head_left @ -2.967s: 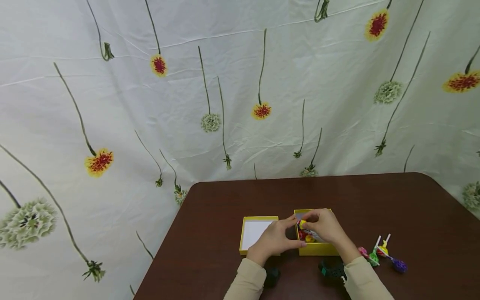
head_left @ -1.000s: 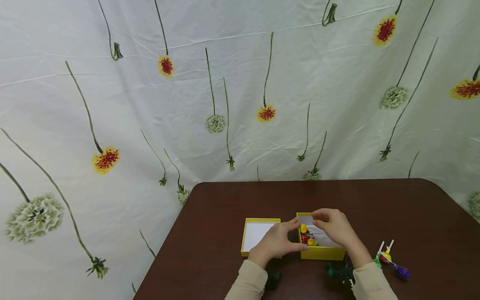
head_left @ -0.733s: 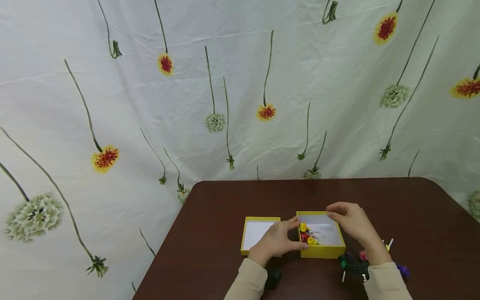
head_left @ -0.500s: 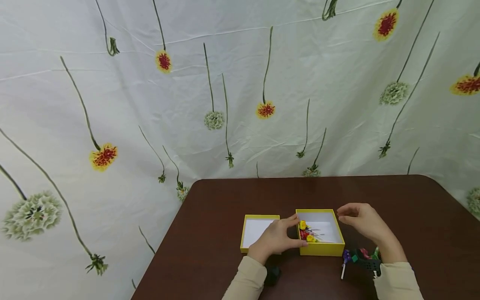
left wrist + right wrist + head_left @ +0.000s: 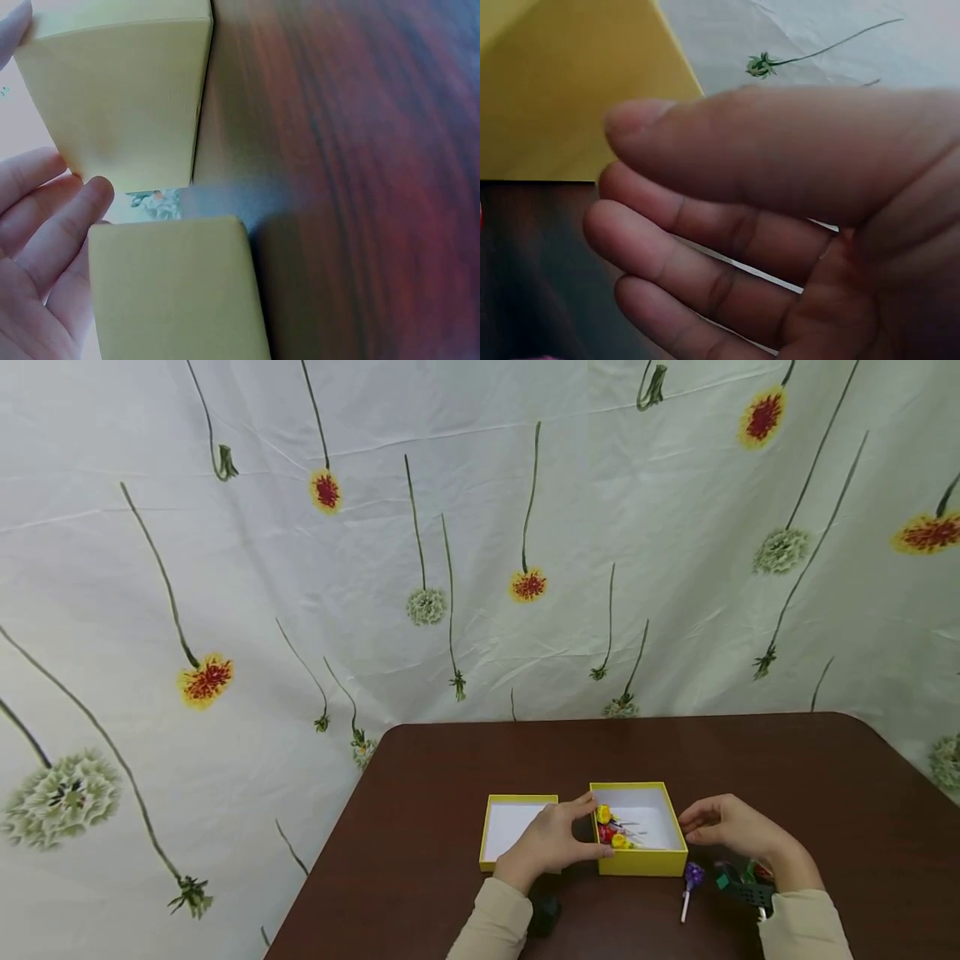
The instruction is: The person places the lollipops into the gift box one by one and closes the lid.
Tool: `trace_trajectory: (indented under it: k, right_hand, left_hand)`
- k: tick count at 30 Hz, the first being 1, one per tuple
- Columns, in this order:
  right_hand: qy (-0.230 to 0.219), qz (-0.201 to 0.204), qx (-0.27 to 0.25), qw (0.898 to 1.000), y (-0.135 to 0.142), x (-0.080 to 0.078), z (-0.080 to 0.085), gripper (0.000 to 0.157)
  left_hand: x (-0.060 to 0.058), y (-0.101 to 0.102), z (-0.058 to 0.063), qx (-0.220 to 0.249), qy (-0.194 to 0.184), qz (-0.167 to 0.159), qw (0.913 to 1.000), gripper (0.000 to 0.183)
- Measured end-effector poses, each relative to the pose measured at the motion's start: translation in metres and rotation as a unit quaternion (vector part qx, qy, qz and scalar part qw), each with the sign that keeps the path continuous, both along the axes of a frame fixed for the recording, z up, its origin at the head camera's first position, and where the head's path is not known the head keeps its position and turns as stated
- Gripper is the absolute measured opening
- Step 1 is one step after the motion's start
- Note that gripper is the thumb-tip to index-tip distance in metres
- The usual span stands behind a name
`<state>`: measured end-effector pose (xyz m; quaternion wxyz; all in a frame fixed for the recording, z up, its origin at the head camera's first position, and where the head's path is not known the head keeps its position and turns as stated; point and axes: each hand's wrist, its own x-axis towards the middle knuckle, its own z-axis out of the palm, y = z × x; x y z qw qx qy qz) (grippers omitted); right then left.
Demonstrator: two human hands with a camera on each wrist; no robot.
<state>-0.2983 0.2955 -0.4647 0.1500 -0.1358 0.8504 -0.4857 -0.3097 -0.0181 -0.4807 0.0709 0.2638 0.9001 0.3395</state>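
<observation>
The yellow box [image 5: 642, 863], open at the top with a pale inside, lies on the table. Along its left wall lie several lollipops, among them a yellow one [image 5: 604, 814] and a red one [image 5: 606, 833], sticks pointing right. My left hand [image 5: 546, 842] holds the box's left side, thumb at the front corner and fingers farther back; in the left wrist view its fingertips touch the box [image 5: 120, 97]. My right hand [image 5: 738, 828] is just right of the box, fingers loosely bent. The right wrist view shows nothing between its thumb and fingers.
A shallow yellow lid [image 5: 513, 822] with a white inside lies left of the box, partly behind my left hand. A purple lollipop [image 5: 693, 874] lies at the box's front right. A green lollipop [image 5: 750, 870] shows beside my right wrist device [image 5: 746, 893].
Three seconds ago my right hand pinched a yellow lollipop at the box. It has let go, then moved right, out of the box, and lowered beside it. My left hand has stayed at the box.
</observation>
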Motion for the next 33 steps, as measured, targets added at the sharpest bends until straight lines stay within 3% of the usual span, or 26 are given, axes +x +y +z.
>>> trace_trajectory:
  k: [10, 18, 26, 33]
  right_hand:
    - [0.043, -0.049, 0.028, 0.997, 0.011, 0.018, 0.017, 0.033]
    - [0.029, -0.003, 0.015, 0.999, 0.023, 0.031, 0.018, 0.039]
    - [0.045, 0.026, 0.02, 0.998, 0.037, 0.044, 0.012, 0.04]
    - [0.045, 0.04, 0.005, 0.998, 0.027, 0.05, 0.0, 0.046]
  left_hand:
    - [0.01, 0.003, -0.005, 0.012, -0.013, 0.006, 0.9998, 0.076]
    - [0.011, -0.003, -0.01, 0.008, -0.012, -0.002, 0.9999, 0.077]
    - [0.004, -0.003, -0.004, 0.005, -0.003, -0.006, 1.0, 0.078]
    - [0.001, 0.0, 0.001, 0.001, 0.01, -0.006, 0.9999, 0.077]
